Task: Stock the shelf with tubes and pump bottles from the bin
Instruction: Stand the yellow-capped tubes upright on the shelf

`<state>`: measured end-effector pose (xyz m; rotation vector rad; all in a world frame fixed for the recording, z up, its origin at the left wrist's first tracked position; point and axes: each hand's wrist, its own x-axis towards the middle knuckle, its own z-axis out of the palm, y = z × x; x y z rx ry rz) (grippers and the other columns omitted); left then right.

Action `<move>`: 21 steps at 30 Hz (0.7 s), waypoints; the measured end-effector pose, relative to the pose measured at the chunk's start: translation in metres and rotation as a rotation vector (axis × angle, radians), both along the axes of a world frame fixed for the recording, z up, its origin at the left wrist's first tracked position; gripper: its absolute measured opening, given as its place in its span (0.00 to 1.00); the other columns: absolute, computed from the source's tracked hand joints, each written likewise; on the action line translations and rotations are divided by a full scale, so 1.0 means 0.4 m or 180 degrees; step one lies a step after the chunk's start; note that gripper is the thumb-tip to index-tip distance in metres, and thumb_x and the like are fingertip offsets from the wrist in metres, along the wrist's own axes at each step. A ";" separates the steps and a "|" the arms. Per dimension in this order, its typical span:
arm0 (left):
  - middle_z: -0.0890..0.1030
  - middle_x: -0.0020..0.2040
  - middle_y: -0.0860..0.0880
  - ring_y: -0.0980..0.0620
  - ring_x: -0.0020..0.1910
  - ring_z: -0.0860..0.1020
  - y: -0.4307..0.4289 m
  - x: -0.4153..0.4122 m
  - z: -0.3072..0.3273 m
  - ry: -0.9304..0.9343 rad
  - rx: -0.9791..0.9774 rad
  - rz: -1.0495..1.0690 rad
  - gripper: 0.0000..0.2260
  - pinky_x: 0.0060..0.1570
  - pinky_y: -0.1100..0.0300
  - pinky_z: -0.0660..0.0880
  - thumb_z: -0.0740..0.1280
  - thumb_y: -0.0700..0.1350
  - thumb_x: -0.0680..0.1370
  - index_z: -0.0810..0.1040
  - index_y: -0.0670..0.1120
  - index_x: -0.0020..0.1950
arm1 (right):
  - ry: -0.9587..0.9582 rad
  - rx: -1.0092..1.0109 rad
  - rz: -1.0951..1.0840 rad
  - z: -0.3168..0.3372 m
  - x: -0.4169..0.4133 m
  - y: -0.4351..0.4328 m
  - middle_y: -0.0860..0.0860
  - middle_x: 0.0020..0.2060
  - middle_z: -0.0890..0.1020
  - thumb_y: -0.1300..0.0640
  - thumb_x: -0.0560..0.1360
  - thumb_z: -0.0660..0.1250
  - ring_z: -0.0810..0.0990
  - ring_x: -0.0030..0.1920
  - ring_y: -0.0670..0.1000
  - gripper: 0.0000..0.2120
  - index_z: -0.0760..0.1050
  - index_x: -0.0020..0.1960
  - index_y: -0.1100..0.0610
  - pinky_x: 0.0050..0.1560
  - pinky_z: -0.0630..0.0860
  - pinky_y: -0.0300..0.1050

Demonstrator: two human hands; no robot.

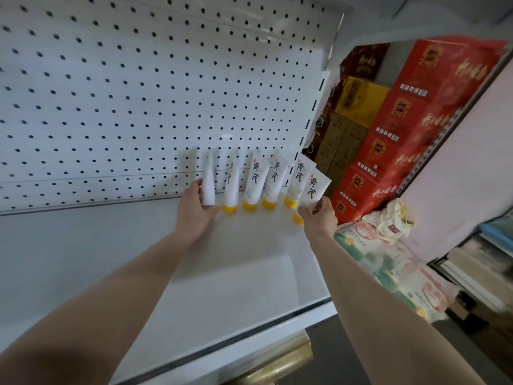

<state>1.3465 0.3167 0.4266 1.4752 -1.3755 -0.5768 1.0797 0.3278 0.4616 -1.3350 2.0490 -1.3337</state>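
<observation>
Several white tubes with yellow caps and black characters stand cap-down in a row at the back of the white shelf point(111, 262), leaning on the pegboard. My left hand point(194, 212) grips the leftmost tube point(208, 187), seen edge-on, its cap hidden behind my fingers. The tubes in the middle point(256, 179) stand free. My right hand point(319, 215) pinches the rightmost tube point(315, 190) near its lower end, its yellow cap point(298, 218) showing just left of my fingers. The bin and pump bottles are out of view.
The white pegboard back panel point(125, 93) rises behind the shelf. Right of the shelf's end, red and yellow cartons point(402, 120) are stacked high. Below them lie packaged goods point(388, 259) and a cloth bag point(388, 220). The shelf's front edge point(249, 337) runs diagonally.
</observation>
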 end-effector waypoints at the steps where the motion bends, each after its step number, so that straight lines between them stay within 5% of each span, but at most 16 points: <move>1: 0.76 0.60 0.46 0.46 0.57 0.75 0.001 0.002 -0.003 -0.0001 0.0019 0.0007 0.32 0.58 0.49 0.73 0.75 0.39 0.68 0.68 0.45 0.70 | 0.0013 0.0036 -0.0017 -0.003 0.001 -0.002 0.50 0.48 0.80 0.58 0.74 0.72 0.76 0.47 0.52 0.15 0.73 0.58 0.59 0.48 0.71 0.45; 10: 0.75 0.62 0.45 0.46 0.60 0.74 0.040 0.018 0.002 0.0073 0.0286 0.0049 0.37 0.62 0.48 0.72 0.74 0.40 0.69 0.61 0.45 0.75 | -0.0026 0.0319 -0.0236 -0.031 0.025 0.053 0.54 0.60 0.77 0.56 0.73 0.72 0.77 0.59 0.57 0.27 0.65 0.68 0.56 0.57 0.75 0.51; 21: 0.73 0.61 0.46 0.49 0.57 0.74 0.206 0.068 0.053 0.0202 0.0211 -0.0174 0.31 0.61 0.50 0.73 0.73 0.38 0.71 0.65 0.48 0.72 | 0.0011 0.0217 0.0318 0.007 0.205 0.206 0.51 0.53 0.78 0.58 0.75 0.70 0.77 0.51 0.49 0.22 0.69 0.67 0.55 0.52 0.74 0.44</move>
